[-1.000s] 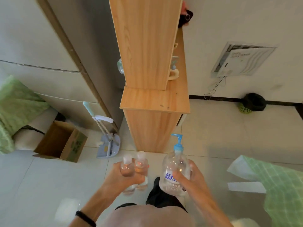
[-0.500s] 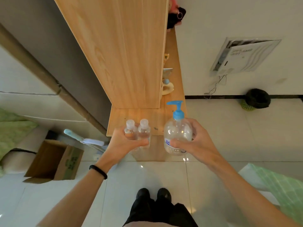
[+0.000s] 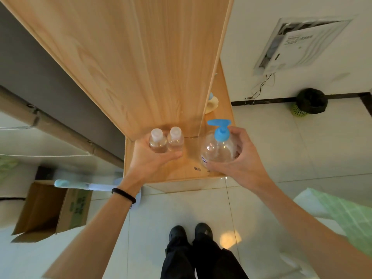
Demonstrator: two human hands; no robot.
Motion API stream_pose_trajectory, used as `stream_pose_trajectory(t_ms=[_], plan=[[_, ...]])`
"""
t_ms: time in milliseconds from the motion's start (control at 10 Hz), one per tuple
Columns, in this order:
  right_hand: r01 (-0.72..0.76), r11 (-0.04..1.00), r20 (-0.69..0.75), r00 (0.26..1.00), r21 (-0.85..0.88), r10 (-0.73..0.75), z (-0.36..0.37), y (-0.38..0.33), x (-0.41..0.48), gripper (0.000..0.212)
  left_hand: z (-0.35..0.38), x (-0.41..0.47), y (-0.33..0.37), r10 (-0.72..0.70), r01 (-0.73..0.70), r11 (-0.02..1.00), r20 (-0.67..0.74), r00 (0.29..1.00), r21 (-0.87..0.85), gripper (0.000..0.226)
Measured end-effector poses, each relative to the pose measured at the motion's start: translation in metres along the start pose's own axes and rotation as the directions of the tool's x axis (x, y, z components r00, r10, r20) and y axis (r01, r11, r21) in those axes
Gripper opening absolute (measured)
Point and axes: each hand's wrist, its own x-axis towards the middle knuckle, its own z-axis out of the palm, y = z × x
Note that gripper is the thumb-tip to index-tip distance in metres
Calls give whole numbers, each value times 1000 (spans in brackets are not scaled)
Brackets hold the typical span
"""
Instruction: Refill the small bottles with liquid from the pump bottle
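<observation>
Wooden shelf (image 3: pixel 177 172) below; left hand (image 3: pixel 149 158) grips two clear small bottles (image 3: pixel 167 140), right hand (image 3: pixel 239 160) grips blue-topped pump bottle (image 3: pixel 218 152)

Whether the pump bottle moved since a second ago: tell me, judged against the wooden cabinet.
Yes. The pump bottle, in the right hand, went forward from short of the wooden cabinet to over its ledge.
</observation>
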Motion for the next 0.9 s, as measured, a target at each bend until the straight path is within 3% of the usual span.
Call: stream_pose_trajectory(t_ms=[200, 500, 700, 800, 900], plan=[[33, 998, 12, 999, -54, -33, 7, 1, 8, 96, 4, 9, -3, 110, -110, 994, 96, 989, 0, 56], [26, 997, 76, 997, -75, -20, 4, 1, 12, 96, -13, 9, -16, 39, -58, 995, 212, 976, 82, 37], [2, 998, 132, 991, -70, 7, 1, -8, 8, 99, -17, 10, -13, 52, -138, 948, 290, 956, 285, 30], [-16, 997, 163, 986, -81, 29, -4, -14, 2, 118, -29, 2, -8, 42, -123, 951, 276, 960, 283, 45], [-4, 997, 124, 992, -81, 14, -20, -28, -15, 126, -45, -28, -5, 19, -60, 967, 167, 986, 247, 62]])
